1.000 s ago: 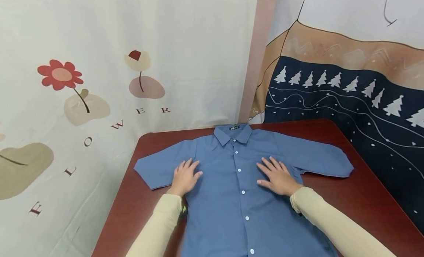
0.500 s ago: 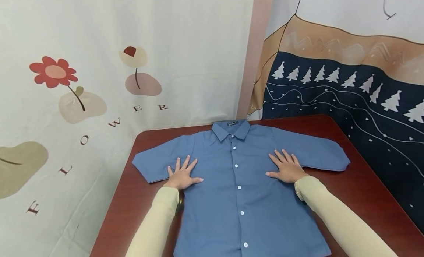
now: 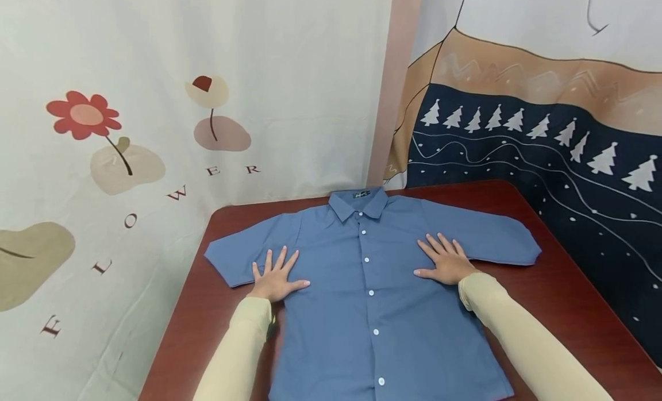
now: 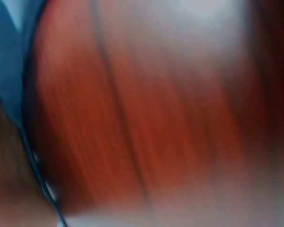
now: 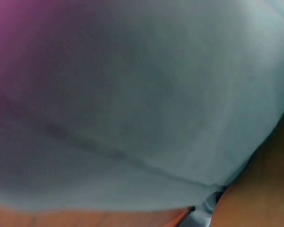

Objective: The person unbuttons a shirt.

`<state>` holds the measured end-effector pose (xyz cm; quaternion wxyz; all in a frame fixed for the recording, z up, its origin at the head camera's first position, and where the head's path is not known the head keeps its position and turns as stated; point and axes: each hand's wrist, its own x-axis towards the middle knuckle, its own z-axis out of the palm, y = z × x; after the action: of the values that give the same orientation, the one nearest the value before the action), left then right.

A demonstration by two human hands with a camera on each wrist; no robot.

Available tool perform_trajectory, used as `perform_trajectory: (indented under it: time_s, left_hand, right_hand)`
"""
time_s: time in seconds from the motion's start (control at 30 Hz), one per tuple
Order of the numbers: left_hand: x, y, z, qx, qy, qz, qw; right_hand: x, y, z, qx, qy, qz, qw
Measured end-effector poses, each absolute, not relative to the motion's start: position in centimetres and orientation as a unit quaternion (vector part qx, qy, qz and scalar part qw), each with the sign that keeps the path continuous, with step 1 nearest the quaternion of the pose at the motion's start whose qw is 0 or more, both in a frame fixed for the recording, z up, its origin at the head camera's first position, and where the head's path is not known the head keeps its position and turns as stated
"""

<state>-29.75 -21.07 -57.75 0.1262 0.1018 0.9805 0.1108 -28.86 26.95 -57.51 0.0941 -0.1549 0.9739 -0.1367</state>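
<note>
A blue button-up shirt (image 3: 331, 332) lies front side up with its collar at the far edge of the table and both sleeves spread outward. My left hand (image 3: 275, 281) rests on it near the left underarm, fingers spread. On the other side of the button row, my right hand (image 3: 446, 263) lies with spread fingers on the chest near the right sleeve. The left wrist view is blurred and shows the tabletop (image 4: 146, 118) with a strip of blue cloth (image 4: 7, 61). Shirt cloth (image 5: 170, 109) fills most of the right wrist view.
The reddish-brown table (image 3: 574, 315) has rounded far corners. Behind and left of it hangs a pale curtain (image 3: 305, 91) with flower prints. A dark blue cloth (image 3: 569, 177) with white trees hangs along the right side.
My left hand has moved left and its fingers have spread. My right hand has moved right and slightly toward the collar. More of the shirt's hem shows as the view has shifted.
</note>
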Motion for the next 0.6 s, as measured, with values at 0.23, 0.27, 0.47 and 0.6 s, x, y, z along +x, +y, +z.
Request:
perform_trajectory:
  time_s: [0.23,0.27,0.47,0.6]
  left_hand:
    - [-29.2,-21.0,-56.3,0.089,0.979,0.125,0.131]
    - [-29.2,-20.8,-56.0,0.082,0.979,0.126,0.136]
    - [-29.1,-18.6,-54.5,0.078,0.982,0.146,0.095]
    - [-29.1,-16.4,-53.6,0.114,0.98,0.158,0.044]
  right_hand:
    - [-28.9,26.6,-57.3,-0.16,0.972,-0.148,0.086]
    - [-28.8,26.5,-57.1,-0.161,0.971,-0.156,0.085]
    - [-29.1,24.8,-55.0,-0.141,0.967,-0.203,0.058]
    - [-30.6,22.0,-53.4,-0.115,0.964,-0.24,0.018]
